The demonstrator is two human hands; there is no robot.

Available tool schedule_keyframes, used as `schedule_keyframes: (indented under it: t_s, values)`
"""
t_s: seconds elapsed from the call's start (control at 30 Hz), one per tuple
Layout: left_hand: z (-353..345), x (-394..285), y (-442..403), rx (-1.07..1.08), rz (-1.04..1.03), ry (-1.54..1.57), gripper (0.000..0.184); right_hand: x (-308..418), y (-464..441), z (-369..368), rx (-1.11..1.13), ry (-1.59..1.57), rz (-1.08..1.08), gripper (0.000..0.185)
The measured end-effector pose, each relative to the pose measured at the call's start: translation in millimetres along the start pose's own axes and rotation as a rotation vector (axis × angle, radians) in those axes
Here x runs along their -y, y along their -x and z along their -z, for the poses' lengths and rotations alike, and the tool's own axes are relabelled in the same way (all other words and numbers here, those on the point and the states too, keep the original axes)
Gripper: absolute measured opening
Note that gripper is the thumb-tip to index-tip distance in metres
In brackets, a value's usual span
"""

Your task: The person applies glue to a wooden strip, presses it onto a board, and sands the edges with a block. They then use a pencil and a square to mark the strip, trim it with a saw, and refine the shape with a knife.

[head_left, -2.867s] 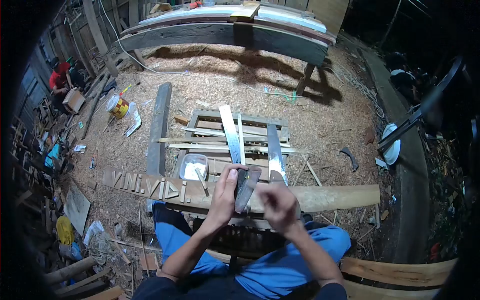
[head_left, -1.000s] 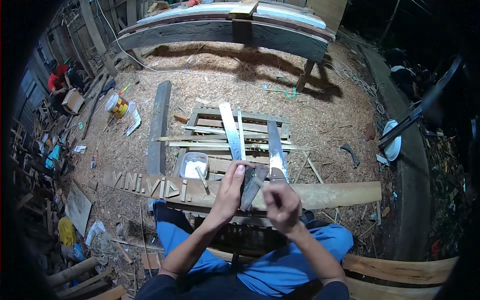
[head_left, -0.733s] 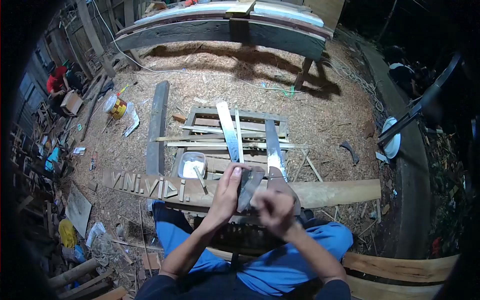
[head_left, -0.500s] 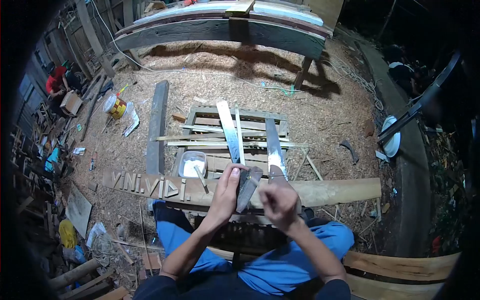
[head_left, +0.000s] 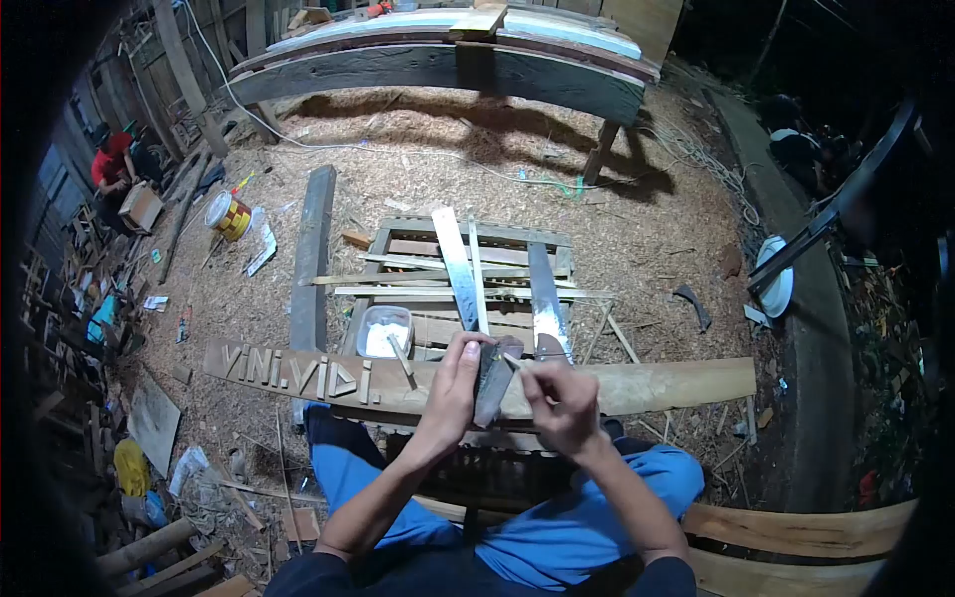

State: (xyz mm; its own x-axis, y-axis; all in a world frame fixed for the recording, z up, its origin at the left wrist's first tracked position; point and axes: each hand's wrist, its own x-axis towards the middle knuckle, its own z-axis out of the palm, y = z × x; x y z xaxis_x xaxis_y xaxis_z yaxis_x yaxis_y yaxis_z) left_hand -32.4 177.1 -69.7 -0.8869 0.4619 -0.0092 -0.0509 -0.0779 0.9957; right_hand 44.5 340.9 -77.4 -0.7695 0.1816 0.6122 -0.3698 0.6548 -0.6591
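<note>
My left hand is wrapped round a dark flat block, held tilted above a long wooden board. Close by on the right, my right hand pinches a small pale wood piece against the block's face. Raised wooden letters reading "VINI.VIDI." lie on the board's left part. A clear tub of white material, with a stick in it, stands behind the board. Two saws, one with a bright blade and one with a darker blade, rest on a slatted wooden frame.
Thin wood strips lie across the frame, beside a thick grey beam. A large workbench stands at the back. A bucket is on the left, near a person in red. Another person is at the right.
My right hand has moved back and forth slightly beside the block, blurred in some earlier frames and sharper now. The small pale piece shows more clearly. My left hand keeps its hold.
</note>
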Motion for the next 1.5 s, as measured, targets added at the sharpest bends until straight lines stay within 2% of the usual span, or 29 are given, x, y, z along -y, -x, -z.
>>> schedule_keyframes:
  t_s: [0.03,0.1,0.17,0.23,0.3,0.37,0.43,0.47,0.53,0.57,0.63,0.67,0.77,0.83,0.87,0.9,0.97,1.03,1.07,1.1,1.17,1.23,1.3,1.37,1.4,1.5]
  values:
    - [-3,0,-1,0.004,-0.004,-0.030,0.033,2,8,1,0.002,0.011,0.002,0.005]
    - [-2,10,-9,-0.017,-0.042,0.040,0.034,11,21,-9,0.163,-0.048,0.177,0.002]
    - [6,6,-3,-0.030,-0.029,0.041,0.034,15,19,-16,0.110,-0.128,0.130,0.003]
    - [8,2,2,-0.012,0.077,0.035,0.034,-4,4,-8,0.016,0.007,0.089,0.004]
    - [3,5,-2,-0.025,0.040,-0.002,0.035,1,4,-3,0.015,0.060,0.107,0.004]
    - [1,2,-5,-0.033,0.036,0.063,0.034,9,22,-10,0.188,-0.048,0.137,0.004]
    - [8,4,-3,-0.022,0.029,0.025,0.034,17,19,-14,0.139,-0.057,0.156,0.004]
    - [7,2,-2,-0.024,0.094,0.069,0.034,7,11,-9,0.106,-0.026,0.100,0.006]
    - [2,10,-4,-0.019,0.069,0.058,0.035,1,-3,-1,0.030,0.049,0.030,0.009]
    - [-1,12,-5,-0.015,0.040,0.051,0.035,4,4,-1,0.033,0.057,0.033,0.009]
    - [0,10,-10,-0.010,0.049,0.111,0.035,13,20,-11,0.181,-0.045,0.163,0.008]
    - [3,13,-10,-0.026,0.032,0.107,0.036,19,20,-17,0.110,-0.072,0.178,0.005]
    - [6,4,-6,-0.037,0.058,0.046,0.035,-1,0,-3,0.043,0.074,0.031,0.005]
    - [0,-4,-6,-0.056,0.083,0.089,0.035,10,4,-8,0.027,0.047,-0.009,0.004]
    - [1,-13,-4,-0.028,0.141,0.149,0.036,11,14,-13,0.079,-0.035,0.062,0.004]
    - [3,-7,-9,-0.031,0.127,0.152,0.036,9,20,-19,0.126,-0.123,0.138,0.004]
    - [11,13,-10,-0.044,0.044,0.066,0.036,13,11,-20,0.076,-0.145,0.159,0.004]
    - [11,10,-5,-0.031,0.059,0.057,0.035,2,-6,-5,0.044,-0.019,-0.035,0.004]
    - [11,15,-9,-0.007,0.054,0.048,0.034,3,-7,-6,0.032,0.039,0.036,0.004]
    - [11,19,-13,0.013,0.045,0.038,0.033,12,1,-11,0.042,-0.057,-0.042,0.004]
    - [13,23,-16,-0.010,-0.008,0.077,0.033,11,14,-21,0.123,-0.153,0.178,0.004]
    - [14,13,-9,0.013,0.028,0.066,0.034,10,7,-19,0.151,-0.123,0.190,0.004]
    - [9,8,-8,-0.018,0.045,0.048,0.032,5,-9,-6,0.075,-0.054,-0.035,0.006]
    - [4,-8,-9,-0.013,0.042,0.002,0.032,13,-7,-9,0.030,0.081,0.044,0.006]
    - [5,5,-13,-0.024,-0.069,0.042,0.034,9,3,-12,0.093,0.006,0.097,0.004]
    - [14,4,-13,-0.077,-0.083,0.003,0.035,20,7,-18,0.198,-0.106,0.126,0.004]
